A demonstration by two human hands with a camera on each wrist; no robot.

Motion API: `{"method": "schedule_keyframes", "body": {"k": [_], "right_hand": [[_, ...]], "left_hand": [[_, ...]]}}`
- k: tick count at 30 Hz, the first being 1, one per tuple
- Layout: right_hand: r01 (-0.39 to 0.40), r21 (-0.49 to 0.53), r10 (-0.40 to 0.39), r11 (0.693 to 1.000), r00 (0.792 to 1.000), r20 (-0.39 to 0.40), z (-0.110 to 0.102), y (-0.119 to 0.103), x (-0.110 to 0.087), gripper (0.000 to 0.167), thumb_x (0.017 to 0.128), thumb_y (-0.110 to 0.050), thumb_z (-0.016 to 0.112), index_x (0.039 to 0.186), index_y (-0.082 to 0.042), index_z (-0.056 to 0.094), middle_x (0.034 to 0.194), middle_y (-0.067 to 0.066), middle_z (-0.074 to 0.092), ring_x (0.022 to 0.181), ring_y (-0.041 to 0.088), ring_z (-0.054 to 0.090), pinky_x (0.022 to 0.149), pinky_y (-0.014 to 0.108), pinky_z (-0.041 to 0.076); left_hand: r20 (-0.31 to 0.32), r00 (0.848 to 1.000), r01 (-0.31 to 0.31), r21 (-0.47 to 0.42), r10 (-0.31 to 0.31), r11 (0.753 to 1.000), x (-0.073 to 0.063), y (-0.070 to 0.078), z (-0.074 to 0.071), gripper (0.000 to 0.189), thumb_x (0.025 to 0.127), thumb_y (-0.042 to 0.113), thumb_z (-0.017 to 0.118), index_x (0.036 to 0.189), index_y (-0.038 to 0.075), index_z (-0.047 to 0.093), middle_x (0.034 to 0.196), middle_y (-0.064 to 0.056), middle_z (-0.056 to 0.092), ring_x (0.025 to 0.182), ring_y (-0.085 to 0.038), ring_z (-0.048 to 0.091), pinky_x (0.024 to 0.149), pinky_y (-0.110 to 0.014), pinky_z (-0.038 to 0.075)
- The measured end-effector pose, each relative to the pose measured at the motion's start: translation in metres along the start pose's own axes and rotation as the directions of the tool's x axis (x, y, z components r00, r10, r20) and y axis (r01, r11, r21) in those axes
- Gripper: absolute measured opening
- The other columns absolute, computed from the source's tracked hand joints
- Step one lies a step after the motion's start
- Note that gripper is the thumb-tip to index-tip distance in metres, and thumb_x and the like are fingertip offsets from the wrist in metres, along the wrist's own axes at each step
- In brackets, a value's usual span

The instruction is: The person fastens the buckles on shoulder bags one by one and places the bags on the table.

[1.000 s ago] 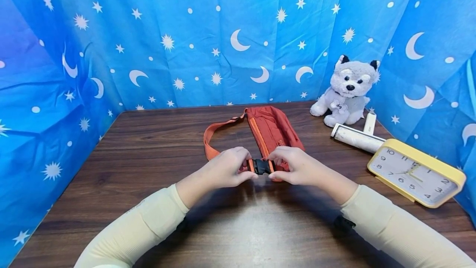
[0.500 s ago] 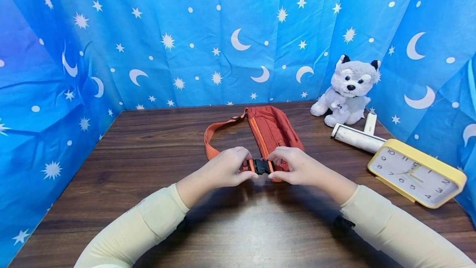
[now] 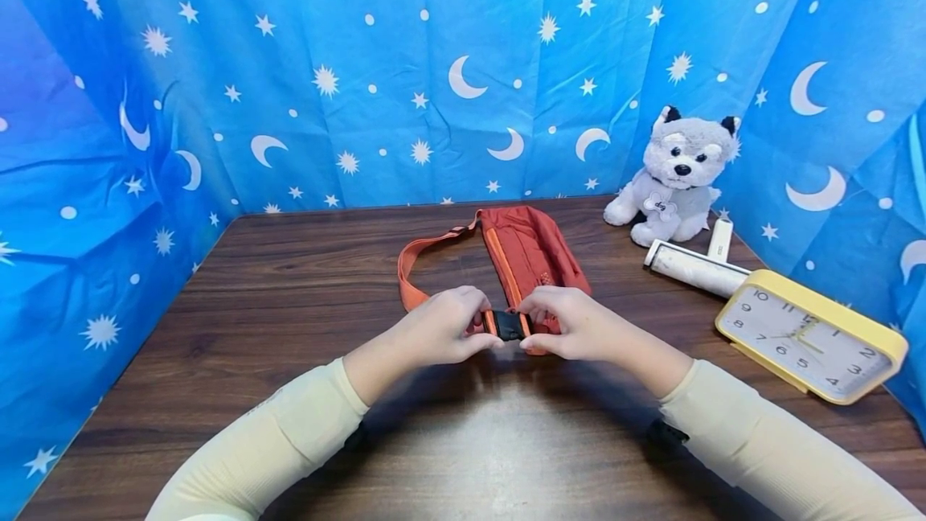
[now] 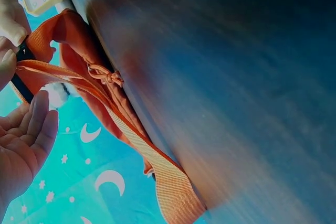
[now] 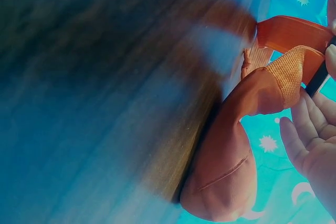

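A red waist bag (image 3: 535,252) lies at the middle of the wooden table, its orange strap (image 3: 414,264) looping out to the left. At the near end of the bag sits a black side-release buckle (image 3: 511,326), held a little above the tabletop. My left hand (image 3: 450,326) pinches its left end between thumb and fingers. From the other side, my right hand (image 3: 571,323) grips the right end in the same way. The two halves meet in the head view. In the right wrist view, orange webbing (image 5: 291,77) folds back from the buckle's black edge (image 5: 317,80).
A grey and white plush dog (image 3: 669,175) sits at the back right. In front of it lie a white lint roller (image 3: 694,267) and a yellow clock (image 3: 806,336). Blue star-patterned cloth (image 3: 405,79) hangs around the table's back and sides.
My right hand has shifted very slightly left, and the buckle looks a little shorter, its halves closer together. My left hand and the bag have hardly moved.
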State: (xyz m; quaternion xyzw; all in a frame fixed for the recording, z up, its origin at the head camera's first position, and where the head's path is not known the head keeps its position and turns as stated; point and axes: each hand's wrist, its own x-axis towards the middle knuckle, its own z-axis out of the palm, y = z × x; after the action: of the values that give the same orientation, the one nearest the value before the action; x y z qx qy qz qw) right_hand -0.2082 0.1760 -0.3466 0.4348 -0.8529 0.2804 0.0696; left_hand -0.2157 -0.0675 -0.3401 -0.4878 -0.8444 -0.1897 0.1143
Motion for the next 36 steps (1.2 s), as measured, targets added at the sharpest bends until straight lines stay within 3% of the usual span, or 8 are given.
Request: {"method": "schedule_keyframes", "body": {"k": [16, 26, 36], "right_hand": [[-0.036, 0.009, 0.036, 0.999, 0.999, 0.006, 0.001, -0.001, -0.001, 0.037, 0.077, -0.025, 0.078, 0.104, -0.004, 0.063, 0.088, 0.000, 0.061, 0.078, 0.013, 0.058, 0.070, 0.033, 0.050], [-0.136, -0.082, 0.138, 0.987, 0.990, 0.020, 0.003, -0.010, 0.004, 0.041, 0.073, -0.033, 0.081, 0.101, -0.007, 0.064, 0.086, -0.002, 0.060, 0.077, 0.010, 0.056, 0.070, 0.029, 0.049], [-0.104, -0.171, 0.117, 0.980, 0.991, 0.065, 0.007, -0.016, 0.012, 0.040, 0.072, -0.034, 0.081, 0.099, -0.009, 0.065, 0.084, -0.004, 0.059, 0.072, 0.008, 0.053, 0.066, 0.027, 0.046]], "left_hand": [[0.025, 0.999, 0.036, 0.006, -0.036, 0.999, -0.001, 0.003, -0.001, 0.040, 0.080, 0.037, 0.074, 0.097, 0.004, 0.058, 0.078, 0.001, 0.050, 0.063, -0.006, 0.045, 0.056, -0.019, 0.039], [0.021, 1.000, 0.006, 0.031, -0.006, 1.000, -0.004, 0.001, 0.000, 0.042, 0.079, 0.034, 0.076, 0.099, 0.002, 0.059, 0.080, -0.002, 0.054, 0.065, -0.009, 0.046, 0.057, -0.020, 0.041], [0.063, 0.998, 0.026, 0.069, -0.030, 0.997, -0.010, -0.002, -0.002, 0.042, 0.077, 0.038, 0.077, 0.095, 0.005, 0.058, 0.079, -0.001, 0.051, 0.065, -0.010, 0.043, 0.054, -0.020, 0.037]]}}
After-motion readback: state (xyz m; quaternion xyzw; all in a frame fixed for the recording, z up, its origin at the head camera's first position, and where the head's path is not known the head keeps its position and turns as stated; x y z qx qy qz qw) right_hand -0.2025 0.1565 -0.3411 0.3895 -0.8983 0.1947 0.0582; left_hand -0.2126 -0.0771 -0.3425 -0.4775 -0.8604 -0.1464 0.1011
